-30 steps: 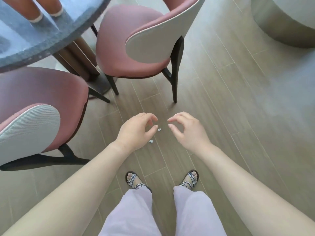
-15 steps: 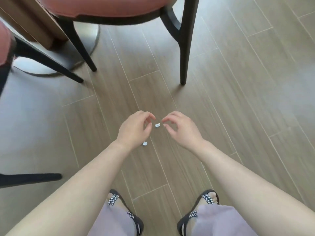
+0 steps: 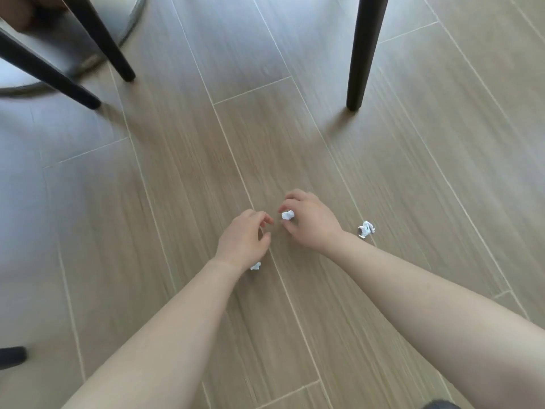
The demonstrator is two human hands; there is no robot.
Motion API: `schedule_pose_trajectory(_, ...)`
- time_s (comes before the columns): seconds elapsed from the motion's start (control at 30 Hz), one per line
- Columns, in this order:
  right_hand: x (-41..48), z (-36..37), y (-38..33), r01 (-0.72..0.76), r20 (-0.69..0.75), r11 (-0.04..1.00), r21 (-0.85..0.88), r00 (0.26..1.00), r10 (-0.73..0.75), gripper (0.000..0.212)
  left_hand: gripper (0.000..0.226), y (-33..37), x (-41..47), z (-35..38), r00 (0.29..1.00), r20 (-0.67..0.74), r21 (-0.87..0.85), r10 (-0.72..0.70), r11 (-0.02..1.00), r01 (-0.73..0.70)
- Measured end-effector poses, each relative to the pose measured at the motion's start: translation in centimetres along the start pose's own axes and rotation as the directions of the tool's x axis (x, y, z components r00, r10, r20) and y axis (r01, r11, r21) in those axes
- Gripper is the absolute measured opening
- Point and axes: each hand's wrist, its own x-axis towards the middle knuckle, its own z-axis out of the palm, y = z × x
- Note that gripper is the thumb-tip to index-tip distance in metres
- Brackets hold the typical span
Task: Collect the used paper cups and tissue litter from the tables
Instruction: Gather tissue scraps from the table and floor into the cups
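- Compared with half a second ago, the view sits lower over the plank floor [image 3: 413, 149]. The sandalled feet and the chair seat have gone out of frame.
- The tissue wad [image 3: 288, 215] that lay loose between the hands is now pinched between the thumb and forefinger of the right hand [image 3: 311, 224], low over the floor.
- The left hand [image 3: 243, 237], just left of the right hand, has its fingers loosely curled and grasps nothing, as before.
- We count three pieces of tissue litter where two showed earlier. Besides the pinched one, a second wad [image 3: 366, 230] lies on the floor just right of the right hand's wrist. A small scrap [image 3: 255, 266] lies below and left of the right hand, half hidden by the left wrist.
- All three are crumpled lumps, so we cannot tell a long axis or a facing.
- We count three dark chair legs beyond the right hand. One is an upright leg [image 3: 362, 54] and two are slanting legs [image 3: 59, 76] by the round table base [image 3: 134, 31].
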Motion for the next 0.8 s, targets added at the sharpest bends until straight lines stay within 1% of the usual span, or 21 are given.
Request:
schedule_pose_trajectory(0.13,0.1,1.3,0.7,0.014,0.084,0.999,-0.047,0.996,-0.01,0.027,0.03,-0.8,-1.0,1.9,0.996,0.076,0.1,0.037,0.994,-0.045)
schedule_pose_trajectory(0.2,-0.1,1.6,0.8,0.009,0.07,0.998,-0.055,0.998,-0.005,0.025,0.034,-1.3,-1.5,2.1,0.994,0.106,0.14,0.025,0.989,-0.04)
schedule_pose_trajectory(0.3,-0.1,1.9,1.1,-0.041,0.047,0.998,-0.045,0.998,0.043,0.022,0.039,-1.7,-1.4,1.9,0.989,0.149,0.189,0.005,0.981,-0.033)
schedule_pose_trajectory(0.43,-0.7,2.0,1.3,-0.062,0.078,0.998,-0.026,0.995,0.064,0.021,0.045,-1.4,-1.2,1.3,0.98,0.191,0.223,-0.049,0.975,0.005)
schedule_pose_trajectory(0.5,-1.2,1.9,1.5,-0.07,0.068,0.998,-0.009,0.995,0.07,0.021,0.042,-1.3,-1.2,1.2,0.975,0.211,0.249,-0.074,0.968,0.02)
schedule_pose_trajectory(0.57,-1.9,1.8,1.9,-0.076,0.042,0.997,0.003,0.996,0.076,0.019,0.038,-1.3,-1.2,1.4,0.969,0.232,0.239,-0.079,0.971,0.022)
schedule_pose_trajectory(0.67,-2.7,1.0,3.1,-0.076,0.013,0.997,-0.01,0.997,0.076,0.019,0.036,-1.1,-1.2,2.1,0.966,0.256,0.223,-0.04,0.975,-0.019)
schedule_pose_trajectory(0.8,-3.9,-0.8,5.4,-0.092,-0.07,0.994,-0.062,0.994,0.087,0.019,0.029,-0.4,-0.7,1.9,0.969,0.246,0.248,-0.034,0.968,-0.029)
